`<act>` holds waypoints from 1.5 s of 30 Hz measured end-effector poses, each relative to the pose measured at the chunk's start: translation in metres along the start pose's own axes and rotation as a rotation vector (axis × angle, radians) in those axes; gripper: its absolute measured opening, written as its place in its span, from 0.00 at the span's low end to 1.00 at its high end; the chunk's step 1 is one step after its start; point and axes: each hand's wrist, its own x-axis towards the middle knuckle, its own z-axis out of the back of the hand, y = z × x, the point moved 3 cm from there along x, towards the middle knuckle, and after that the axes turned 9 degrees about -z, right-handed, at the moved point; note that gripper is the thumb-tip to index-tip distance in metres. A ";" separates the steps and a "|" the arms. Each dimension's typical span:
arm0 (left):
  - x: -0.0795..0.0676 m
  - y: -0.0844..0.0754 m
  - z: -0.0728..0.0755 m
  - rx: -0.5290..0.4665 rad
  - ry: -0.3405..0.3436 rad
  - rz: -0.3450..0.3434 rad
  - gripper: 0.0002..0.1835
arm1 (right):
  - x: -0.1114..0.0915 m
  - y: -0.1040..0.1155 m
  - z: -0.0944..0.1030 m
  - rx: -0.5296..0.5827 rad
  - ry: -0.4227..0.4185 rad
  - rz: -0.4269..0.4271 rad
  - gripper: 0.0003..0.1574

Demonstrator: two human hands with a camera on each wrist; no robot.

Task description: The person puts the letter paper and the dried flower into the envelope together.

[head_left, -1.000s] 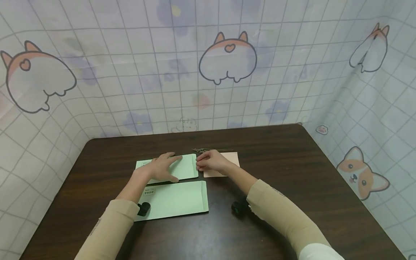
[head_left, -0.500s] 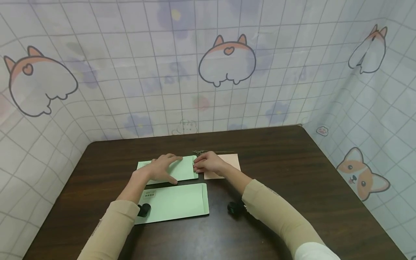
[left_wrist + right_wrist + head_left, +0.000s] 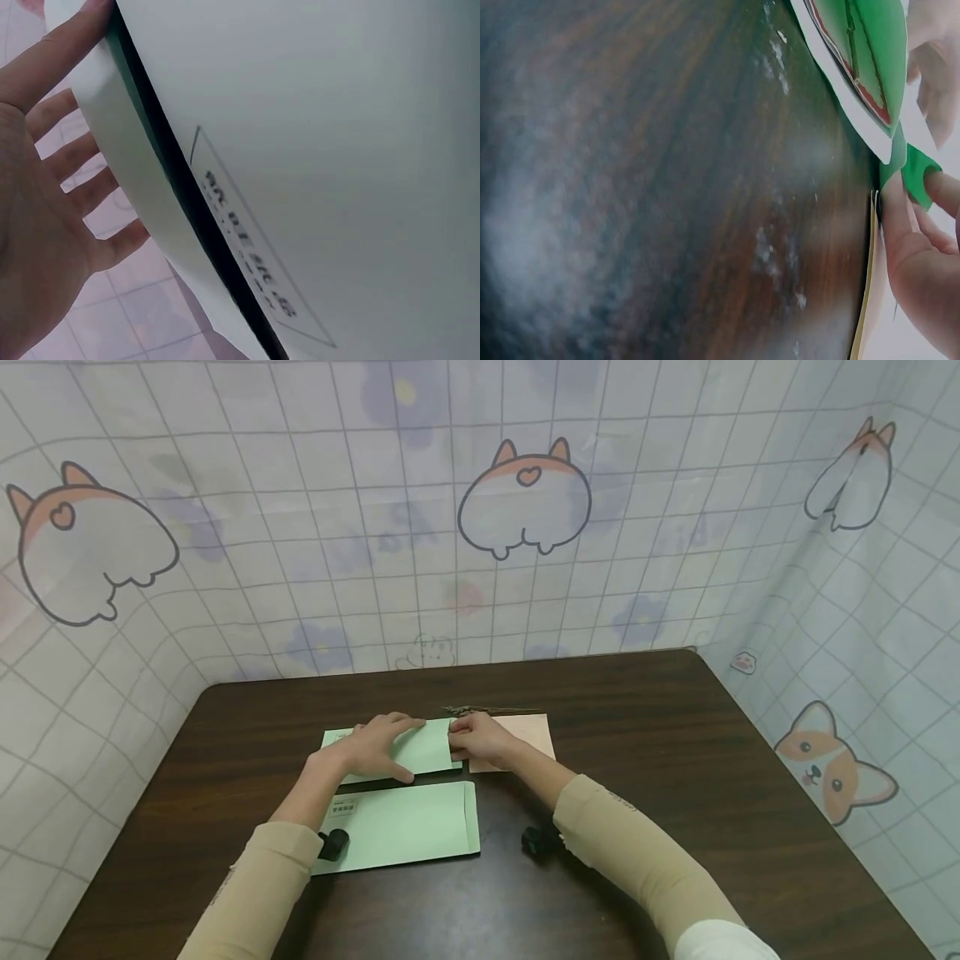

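Two light green envelopes lie on the dark table in the head view. My left hand [image 3: 375, 747] rests with spread fingers on the far envelope [image 3: 431, 748]; in the left wrist view the thumb of the left hand [image 3: 34, 217] lies along its near edge. At its right end, my right hand [image 3: 482, 740] pinches the flap. In the right wrist view the envelope's mouth [image 3: 877, 45] gapes, and the right hand [image 3: 930, 262] has green paper between thumb and fingers. The near envelope [image 3: 405, 827] lies flat, untouched, its printed label [image 3: 247, 240] showing in the left wrist view.
A pale pink sheet [image 3: 531, 732] lies partly under my right hand and forearm. Behind it is a thin dried sprig [image 3: 480, 709]. The brown wood-grain table [image 3: 660, 793] extends to the right, and a patterned cloth [image 3: 525, 602] hangs behind.
My right fingers have moved slightly left onto the far envelope's end, and its flap has come away from the body. The left hand stays on the envelope, which has shifted slightly right.
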 end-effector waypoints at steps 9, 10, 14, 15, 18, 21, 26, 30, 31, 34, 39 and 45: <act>-0.004 0.000 0.003 0.005 -0.010 -0.002 0.55 | -0.002 -0.001 0.003 0.023 0.070 0.008 0.25; -0.005 0.001 0.003 0.013 -0.005 0.002 0.56 | -0.002 -0.001 0.003 0.024 0.076 0.010 0.25; -0.007 0.004 0.004 0.037 -0.002 0.004 0.57 | -0.002 -0.003 0.004 0.029 0.078 0.017 0.25; -0.008 0.004 0.005 0.035 -0.005 0.004 0.57 | -0.002 -0.002 0.004 0.029 0.077 0.021 0.26; -0.011 0.003 0.007 0.036 -0.014 0.001 0.57 | -0.002 -0.002 0.004 0.022 0.070 0.027 0.25; -0.013 0.003 0.008 0.033 -0.018 0.003 0.56 | -0.004 -0.001 0.003 0.016 0.073 0.033 0.25; -0.013 0.004 0.005 0.046 -0.003 0.001 0.56 | -0.014 0.001 0.008 -0.019 0.084 0.053 0.26; -0.013 0.005 0.002 0.049 0.003 0.001 0.55 | -0.026 0.005 0.020 -0.024 0.087 0.063 0.24; -0.013 0.005 0.002 0.048 0.000 0.001 0.55 | -0.029 0.006 0.024 -0.025 0.080 0.065 0.24; -0.014 0.005 0.002 0.034 0.002 0.006 0.54 | -0.038 0.008 0.037 -0.028 0.049 0.065 0.23; -0.016 0.005 0.002 0.024 0.002 0.001 0.55 | -0.049 0.008 0.060 -0.047 -0.003 0.069 0.23; -0.018 0.005 0.001 0.029 -0.006 -0.005 0.55 | -0.056 -0.003 0.088 -0.052 -0.090 0.047 0.23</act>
